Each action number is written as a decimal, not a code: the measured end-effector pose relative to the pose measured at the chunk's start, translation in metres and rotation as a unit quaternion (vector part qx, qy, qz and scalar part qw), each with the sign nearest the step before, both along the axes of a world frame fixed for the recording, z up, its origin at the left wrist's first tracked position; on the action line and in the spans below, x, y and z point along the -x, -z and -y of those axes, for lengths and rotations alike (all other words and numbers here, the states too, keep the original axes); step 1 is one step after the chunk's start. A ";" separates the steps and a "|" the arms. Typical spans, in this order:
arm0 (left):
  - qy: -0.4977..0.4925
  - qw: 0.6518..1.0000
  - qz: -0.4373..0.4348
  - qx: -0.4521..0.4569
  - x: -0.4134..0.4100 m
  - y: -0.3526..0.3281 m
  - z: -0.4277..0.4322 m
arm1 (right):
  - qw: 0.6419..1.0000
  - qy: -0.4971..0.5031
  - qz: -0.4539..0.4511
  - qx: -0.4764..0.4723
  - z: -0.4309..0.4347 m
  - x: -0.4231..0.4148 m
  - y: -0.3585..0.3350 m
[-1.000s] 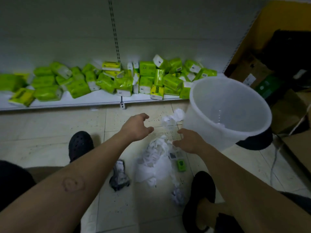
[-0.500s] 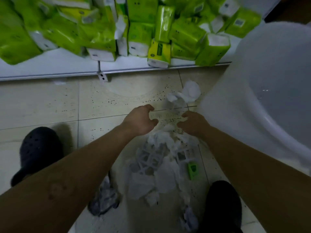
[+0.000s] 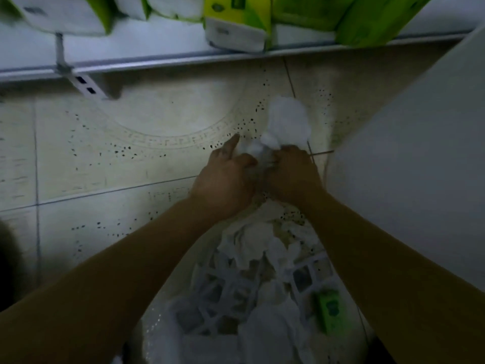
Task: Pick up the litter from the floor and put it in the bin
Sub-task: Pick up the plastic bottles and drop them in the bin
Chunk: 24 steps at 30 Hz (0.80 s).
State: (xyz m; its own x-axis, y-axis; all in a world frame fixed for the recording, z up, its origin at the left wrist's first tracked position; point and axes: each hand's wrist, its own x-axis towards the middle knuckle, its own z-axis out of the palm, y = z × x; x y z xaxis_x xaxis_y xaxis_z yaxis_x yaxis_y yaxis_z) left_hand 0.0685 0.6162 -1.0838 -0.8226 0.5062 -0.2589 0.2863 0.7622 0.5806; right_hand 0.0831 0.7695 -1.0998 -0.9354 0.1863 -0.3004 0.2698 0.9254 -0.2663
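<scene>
Closest in, the litter pile (image 3: 252,292) sprawls on the floor (image 3: 131,158) between the two forearms. It is white crumpled sheets with a white lattice piece among them. Its long axis runs straight away from the viewer, from the bottom edge up towards the hands. On its right side lies a small green packet (image 3: 331,308), tilted, its long axis near-to-far and leaning a little left at the top, just beside the right forearm.

Further out, both hands meet at the far tip of the pile. The left hand (image 3: 223,179) has its forefinger stuck out straight, pointing away and a touch right, while its thumb and other fingers curl in on the near end of a white wad (image 3: 288,122). The right hand (image 3: 294,174) is bunched, knuckles up, fingers curled round that same near end. The picture is blurred, so the exact finger placement is hard to read.

The wad is low over the speckled tiles and stretches beyond the knuckles, its long axis pointing away and slightly right, the puffy end farthest out.

To the right, the pale wall of the bin (image 3: 406,166) fills that side, close beside the right hand.

At the very back runs the low shelf (image 3: 157,61), with its bracket (image 3: 84,84) and green packs (image 3: 238,19) along it.
</scene>
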 end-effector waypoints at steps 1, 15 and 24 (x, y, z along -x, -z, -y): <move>0.000 1.000 -0.007 0.004 -0.001 0.000 -0.001 | 1.000 -0.002 -0.008 0.015 0.009 -0.008 -0.003; -0.048 0.992 -0.042 0.112 -0.018 0.015 0.055 | 0.982 0.129 -0.004 0.134 0.028 -0.042 -0.033; 0.034 0.993 -0.034 0.111 -0.029 0.005 0.057 | 0.985 0.089 0.049 0.141 0.039 -0.062 -0.047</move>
State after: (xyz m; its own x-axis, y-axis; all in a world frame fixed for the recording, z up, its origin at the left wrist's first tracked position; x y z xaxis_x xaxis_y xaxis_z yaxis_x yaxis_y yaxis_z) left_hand 0.0980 0.5597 -1.0885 -0.8079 0.4973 -0.3161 0.3738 0.8472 0.3776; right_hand 0.1449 0.7308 -1.0531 -0.8598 0.2406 -0.4504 0.4578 0.7537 -0.4715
